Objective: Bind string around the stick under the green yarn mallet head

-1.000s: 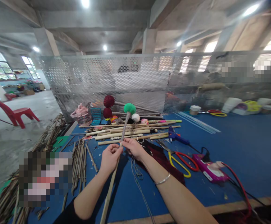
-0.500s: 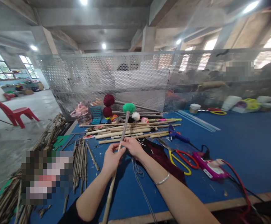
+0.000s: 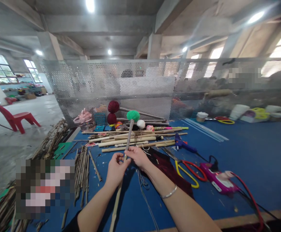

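A wooden stick (image 3: 117, 201) with a green yarn ball (image 3: 133, 115) at its far end slants up from the table's front edge. Grey wrapping covers its upper part, below the ball. My left hand (image 3: 117, 167) pinches the stick around its middle, thumb and fingers closed on it. Just above, my right hand (image 3: 138, 157) grips the same stick where the grey wrapping ends. Loose grey yarn (image 3: 144, 182) hangs below my right hand onto the blue table. Dark red cloth (image 3: 170, 177) lies beside my right forearm.
Several pale sticks (image 3: 130, 141) lie across the table beyond my hands, with dark red yarn balls (image 3: 113, 106) behind. Thin twigs (image 3: 82, 175) are at left. Scissors (image 3: 187, 169), a blue glue gun (image 3: 185, 143) and a magenta power strip (image 3: 219, 178) are at right. A perforated metal screen (image 3: 106, 83) closes the back.
The camera view has shifted slightly, so the scene sits a little lower. Both hands keep their hold on the stick, and the green ball has turned slightly.
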`<state>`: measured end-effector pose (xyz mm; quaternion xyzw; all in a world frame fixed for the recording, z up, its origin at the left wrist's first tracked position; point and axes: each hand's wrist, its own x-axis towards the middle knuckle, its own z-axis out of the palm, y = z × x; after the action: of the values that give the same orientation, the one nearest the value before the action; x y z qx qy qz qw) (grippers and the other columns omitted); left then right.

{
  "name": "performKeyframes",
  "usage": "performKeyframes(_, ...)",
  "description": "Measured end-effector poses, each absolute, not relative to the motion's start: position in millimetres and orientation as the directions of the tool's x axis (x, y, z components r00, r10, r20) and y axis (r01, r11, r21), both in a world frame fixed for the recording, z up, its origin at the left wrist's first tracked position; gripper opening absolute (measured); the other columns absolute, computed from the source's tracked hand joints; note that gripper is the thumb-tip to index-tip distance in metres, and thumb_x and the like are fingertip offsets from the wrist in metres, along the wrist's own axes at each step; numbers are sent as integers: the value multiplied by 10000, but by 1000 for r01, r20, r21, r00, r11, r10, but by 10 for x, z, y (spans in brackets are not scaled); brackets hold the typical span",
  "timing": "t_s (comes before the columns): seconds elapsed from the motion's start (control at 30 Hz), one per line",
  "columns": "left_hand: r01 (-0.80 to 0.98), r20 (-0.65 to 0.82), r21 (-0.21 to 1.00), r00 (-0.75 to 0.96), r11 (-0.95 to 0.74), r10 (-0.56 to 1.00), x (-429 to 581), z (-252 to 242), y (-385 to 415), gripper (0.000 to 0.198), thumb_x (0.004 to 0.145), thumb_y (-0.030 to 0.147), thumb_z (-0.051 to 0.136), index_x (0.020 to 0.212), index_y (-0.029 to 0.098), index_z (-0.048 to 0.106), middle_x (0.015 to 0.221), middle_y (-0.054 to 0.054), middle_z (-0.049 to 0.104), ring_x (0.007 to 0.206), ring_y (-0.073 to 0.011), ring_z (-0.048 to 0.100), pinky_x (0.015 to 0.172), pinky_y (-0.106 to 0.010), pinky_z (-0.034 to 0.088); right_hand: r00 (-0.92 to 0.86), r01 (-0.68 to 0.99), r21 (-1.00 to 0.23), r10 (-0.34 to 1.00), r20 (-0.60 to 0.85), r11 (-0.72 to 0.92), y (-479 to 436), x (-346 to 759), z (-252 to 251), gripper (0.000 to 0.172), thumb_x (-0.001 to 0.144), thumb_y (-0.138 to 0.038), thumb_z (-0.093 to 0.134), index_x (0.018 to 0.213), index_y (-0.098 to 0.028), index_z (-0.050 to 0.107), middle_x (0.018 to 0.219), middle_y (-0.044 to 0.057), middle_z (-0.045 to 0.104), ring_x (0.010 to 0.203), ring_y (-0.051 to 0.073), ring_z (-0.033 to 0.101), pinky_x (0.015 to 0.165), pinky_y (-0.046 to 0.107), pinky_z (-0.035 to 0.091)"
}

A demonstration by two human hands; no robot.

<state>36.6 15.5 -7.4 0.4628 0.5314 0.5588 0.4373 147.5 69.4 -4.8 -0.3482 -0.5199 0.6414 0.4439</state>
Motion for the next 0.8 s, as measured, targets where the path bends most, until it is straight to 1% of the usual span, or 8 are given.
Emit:
performKeyframes(0.1,19,31,999,-187,-28,982,348,-14,154,346,557,392,693,721,129,539,517,41,528,407,-42,441,403,-152,349,-384,-213,-975,923,24,-63,692,1477,-41,330,599,-398,684,713,-115,560,488,-52,483,403,34,360,391,167,235)
performKeyframes(0.2,-150,-77,986,-74,66,994,359,52,140,370,602,453,641,750,127,544,582,5,586,393,-52,467,391,-168,368,-470,-249,-953,882,-36,-171,680,1519,-10,348,662,-426,630,828,-131,550,399,-105,339,325,20,204,340,167,99)
performKeyframes(0.27,-248,-121,961,11,120,993,370,58,133,372,629,471,611,740,124,536,615,-11,601,384,-44,465,389,-166,372,-491,-265,-943,870,-46,-200,676,1541,-5,339,663,-422,633,816,-139,528,405,-107,339,316,14,169,334,170,63)
performKeyframes(0.37,-245,-145,958,32,149,989,375,9,132,377,654,487,579,757,131,512,628,-11,597,389,-51,474,377,-169,376,-446,-242,-957,894,-38,-161,680,1527,-38,330,626,-402,669,721,-135,499,460,-71,444,321,10,233,329,165,116)
performKeyframes(0.5,-67,20,997,-125,-28,992,365,-79,150,415,578,430,675,832,163,484,600,43,553,379,-52,456,338,-158,343,-433,-212,-969,901,-24,-128,686,1447,-91,352,572,-401,703,666,-125,505,475,-46,485,394,50,401,394,176,283)
performKeyframes(0.57,-57,35,997,-134,-43,990,360,-95,163,413,575,400,689,836,155,483,558,54,535,370,-50,449,350,-157,349,-446,-209,-971,895,-7,-112,684,1425,-88,354,577,-417,695,665,-127,512,485,-41,492,409,59,422,403,182,302)
performKeyframes(0.73,-193,-7,981,-128,-18,992,356,-49,180,397,655,420,624,886,124,496,626,-9,603,478,-84,555,447,-174,424,-516,-237,-958,857,-16,-161,678,1479,-19,346,669,-432,623,804,-121,553,478,-64,444,316,1,210,318,160,106)
performKeyframes(0.8,-205,3,978,-117,-27,993,353,-23,175,395,661,427,614,881,119,500,671,-29,619,478,-85,563,443,-176,427,-542,-237,-949,839,-48,-207,674,1504,1,356,675,-418,624,863,-125,549,476,-68,446,311,-5,169,320,160,62)
